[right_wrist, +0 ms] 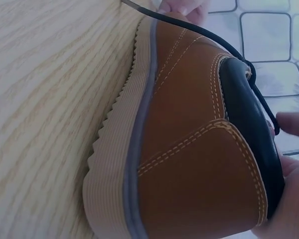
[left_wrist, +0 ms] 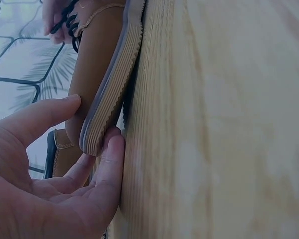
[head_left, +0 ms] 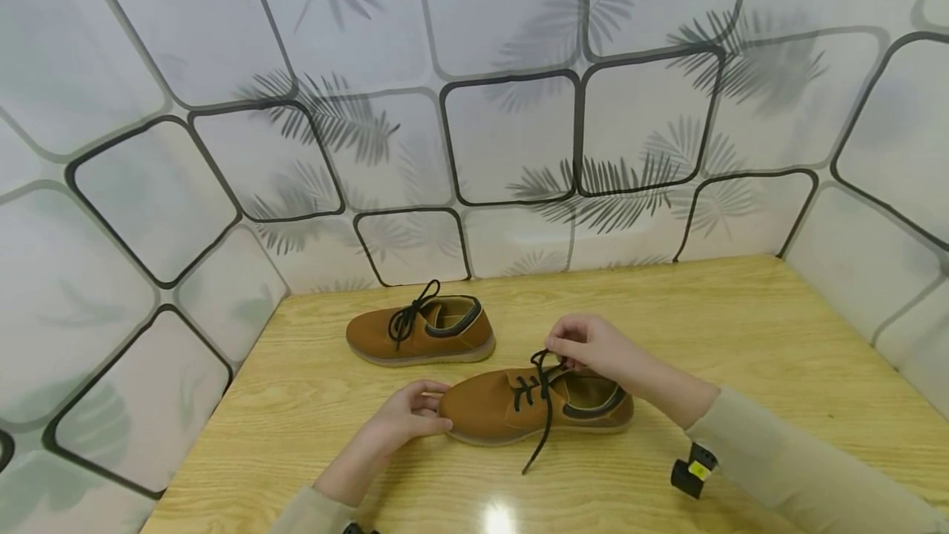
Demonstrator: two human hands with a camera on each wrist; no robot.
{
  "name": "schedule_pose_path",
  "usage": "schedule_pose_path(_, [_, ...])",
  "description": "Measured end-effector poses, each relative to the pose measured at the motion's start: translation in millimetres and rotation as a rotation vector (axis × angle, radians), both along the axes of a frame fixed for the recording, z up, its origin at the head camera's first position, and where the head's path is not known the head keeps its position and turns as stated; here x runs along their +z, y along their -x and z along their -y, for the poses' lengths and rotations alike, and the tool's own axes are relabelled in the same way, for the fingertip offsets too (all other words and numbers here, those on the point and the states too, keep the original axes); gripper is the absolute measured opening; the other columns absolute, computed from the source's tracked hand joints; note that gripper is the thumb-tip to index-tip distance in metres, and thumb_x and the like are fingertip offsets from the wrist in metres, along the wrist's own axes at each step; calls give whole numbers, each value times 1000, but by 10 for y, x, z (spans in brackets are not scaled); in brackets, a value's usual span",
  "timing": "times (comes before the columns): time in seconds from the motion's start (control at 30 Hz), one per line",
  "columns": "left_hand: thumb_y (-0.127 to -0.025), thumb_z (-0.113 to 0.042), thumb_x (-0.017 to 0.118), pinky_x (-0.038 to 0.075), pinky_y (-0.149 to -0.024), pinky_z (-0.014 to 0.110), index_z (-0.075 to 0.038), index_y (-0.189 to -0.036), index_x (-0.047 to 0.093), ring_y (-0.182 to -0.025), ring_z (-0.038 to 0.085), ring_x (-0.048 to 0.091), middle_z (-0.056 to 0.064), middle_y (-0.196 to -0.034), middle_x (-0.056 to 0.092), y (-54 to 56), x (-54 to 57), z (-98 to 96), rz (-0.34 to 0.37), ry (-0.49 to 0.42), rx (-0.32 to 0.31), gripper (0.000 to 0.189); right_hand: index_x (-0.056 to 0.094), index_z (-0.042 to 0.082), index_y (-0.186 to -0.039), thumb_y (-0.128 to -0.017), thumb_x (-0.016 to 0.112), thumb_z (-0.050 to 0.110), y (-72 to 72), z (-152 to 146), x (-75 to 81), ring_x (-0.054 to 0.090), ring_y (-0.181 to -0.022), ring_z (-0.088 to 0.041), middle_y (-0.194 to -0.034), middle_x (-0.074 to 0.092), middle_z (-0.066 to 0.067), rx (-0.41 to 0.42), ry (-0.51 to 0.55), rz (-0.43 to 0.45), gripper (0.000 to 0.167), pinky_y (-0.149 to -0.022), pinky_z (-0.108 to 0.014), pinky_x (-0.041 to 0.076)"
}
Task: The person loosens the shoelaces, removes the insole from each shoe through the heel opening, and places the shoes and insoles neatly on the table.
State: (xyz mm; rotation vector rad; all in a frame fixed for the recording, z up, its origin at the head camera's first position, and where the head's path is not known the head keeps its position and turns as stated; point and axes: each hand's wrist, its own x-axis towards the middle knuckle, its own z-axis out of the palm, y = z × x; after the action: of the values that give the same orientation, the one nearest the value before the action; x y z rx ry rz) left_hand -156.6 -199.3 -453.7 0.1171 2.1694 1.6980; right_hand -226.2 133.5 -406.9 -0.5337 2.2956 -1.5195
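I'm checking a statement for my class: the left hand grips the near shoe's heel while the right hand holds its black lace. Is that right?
Not quite, wrong end: the head view shows the left hand gripping the toe of the near shoe. The right hand does hold its black lace.
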Motion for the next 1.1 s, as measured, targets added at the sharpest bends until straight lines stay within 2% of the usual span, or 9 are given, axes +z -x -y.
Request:
schedule_pose_path(0.3, [-90, 0, 77, 54, -86, 25, 11, -143, 51, -94, 13, 67, 14, -115, 70, -5, 8, -3, -3, 6, 6, 60, 75, 10, -97, -98, 77, 29, -26, 37, -40, 49, -71, -12, -82, 63, 1, 100, -142, -187, 19, -65, -25, 44])
schedule_pose_path(0.5, [-90, 0, 77, 55, -87, 26, 10, -143, 51, -94, 14, 67, 14, -115, 70, -10, 12, -5, 0, 2, 5, 60, 75, 11, -95, -98, 77, 27, -32, 68, -57, 48, -68, -9, -76, 61, 6, 140, -190, -265, 16, -66, -26, 43])
schedule_pose_path(0.73, [-90, 0, 77, 55, -87, 26, 10, -143, 51, -94, 14, 67, 14, -115, 70, -7, 5, -4, -3, 1, 2, 60, 74, 8, -95, -100, 74, 20, -45, 68, -55, 53, -73, -10, -85, 69, 1, 107, -140, -213, 12, -68, -25, 46])
schedule_pose_path(0.93, [-90, 0, 77, 55, -86, 25, 10, -143, 52, -93, 13, 67, 14, -115, 71, 4, -10, -4, -3, 5, 11, 60, 72, 4, -100, -103, 70, 17, -40, 64, -39, 58, -70, -15, -83, 70, -3, 23, -71, -108, 14, -62, -29, 52])
schedule_pose_path(1.1, [-90, 0, 78, 54, -86, 25, 10, -143, 52, -94, 13, 68, 15, -115, 71, 6, -16, -3, -2, 10, 17, 60, 71, 0, -106, -105, 66, 17, -15, 40, -28, 63, -76, -17, -85, 69, -3, -28, -22, -20, 18, -68, -30, 57])
